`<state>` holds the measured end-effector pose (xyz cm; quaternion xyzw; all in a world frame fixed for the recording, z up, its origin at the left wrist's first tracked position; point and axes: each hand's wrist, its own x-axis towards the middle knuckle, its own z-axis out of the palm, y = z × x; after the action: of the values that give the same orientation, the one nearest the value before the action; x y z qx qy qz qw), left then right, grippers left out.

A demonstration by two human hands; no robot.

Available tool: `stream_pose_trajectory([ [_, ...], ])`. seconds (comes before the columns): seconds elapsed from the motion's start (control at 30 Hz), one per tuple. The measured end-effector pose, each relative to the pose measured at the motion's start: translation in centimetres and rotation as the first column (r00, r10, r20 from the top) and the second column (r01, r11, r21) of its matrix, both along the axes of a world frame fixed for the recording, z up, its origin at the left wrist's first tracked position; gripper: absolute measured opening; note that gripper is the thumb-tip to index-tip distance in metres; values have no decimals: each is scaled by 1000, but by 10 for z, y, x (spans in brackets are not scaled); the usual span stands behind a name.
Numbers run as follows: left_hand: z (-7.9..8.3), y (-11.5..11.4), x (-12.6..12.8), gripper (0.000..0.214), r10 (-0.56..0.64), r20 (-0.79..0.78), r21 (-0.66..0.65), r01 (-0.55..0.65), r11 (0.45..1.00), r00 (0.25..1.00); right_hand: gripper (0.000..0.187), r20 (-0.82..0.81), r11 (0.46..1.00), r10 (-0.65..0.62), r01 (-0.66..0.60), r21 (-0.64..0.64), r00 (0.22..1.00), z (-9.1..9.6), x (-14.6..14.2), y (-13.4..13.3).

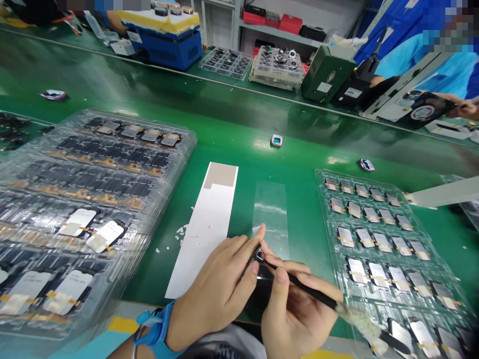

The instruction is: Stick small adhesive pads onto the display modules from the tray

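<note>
A dark glossy flat panel (pixel 261 279) is pinched by the left hand (pixel 213 294), close beside the right hand (pixel 295 319), by which slender black tweezers (pixel 299 281) are gripped, their long axis diagonal, tip at the panel.

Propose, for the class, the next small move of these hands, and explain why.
Probably the right hand should slide the black pen-like tool a little along the edge of the dark flat panel, because its tip sits at that edge while the left hand grips the panel steady.
</note>
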<state>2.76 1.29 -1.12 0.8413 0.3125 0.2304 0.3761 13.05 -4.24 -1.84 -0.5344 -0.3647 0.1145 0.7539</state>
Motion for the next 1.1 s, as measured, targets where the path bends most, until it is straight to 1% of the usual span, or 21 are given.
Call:
stream_pose_trajectory([
  [0.17, 1, 1, 0, 51, -1, -20, 11, 1, 1000, 1000, 26, 4, 1000, 11, -11, 7, 1000, -1, 0, 0],
  [0.37, 3, 2, 1, 51, 8, -42, -3, -8, 1000, 999, 25, 26, 1000, 4, -4, -19, 1000, 0, -1, -1],
  [0.5, 3, 2, 2, 51, -5, -32, -15, 4, 1000, 999, 24, 10, 1000, -25, 25, -2, 1000, 1, -2, -1],
  [0.63, 2, 2, 2, 51, -7, -22, -25, 6, 1000, 1000, 25, 16, 1000, 11, -11, 8, 1000, 0, -2, -1],
  [0.83, 2, 1, -1, 51, -16, 3, -25, 16, 1000, 1000, 24, 24, 999, 33, -33, 13, 999, 1, -3, -1],
  [1.1, 0, 2, 0, 51, -20, 3, -44, 20, 999, 1000, 24, 39, 1000, 19, -20, 13, 999, -1, -2, 0],
])
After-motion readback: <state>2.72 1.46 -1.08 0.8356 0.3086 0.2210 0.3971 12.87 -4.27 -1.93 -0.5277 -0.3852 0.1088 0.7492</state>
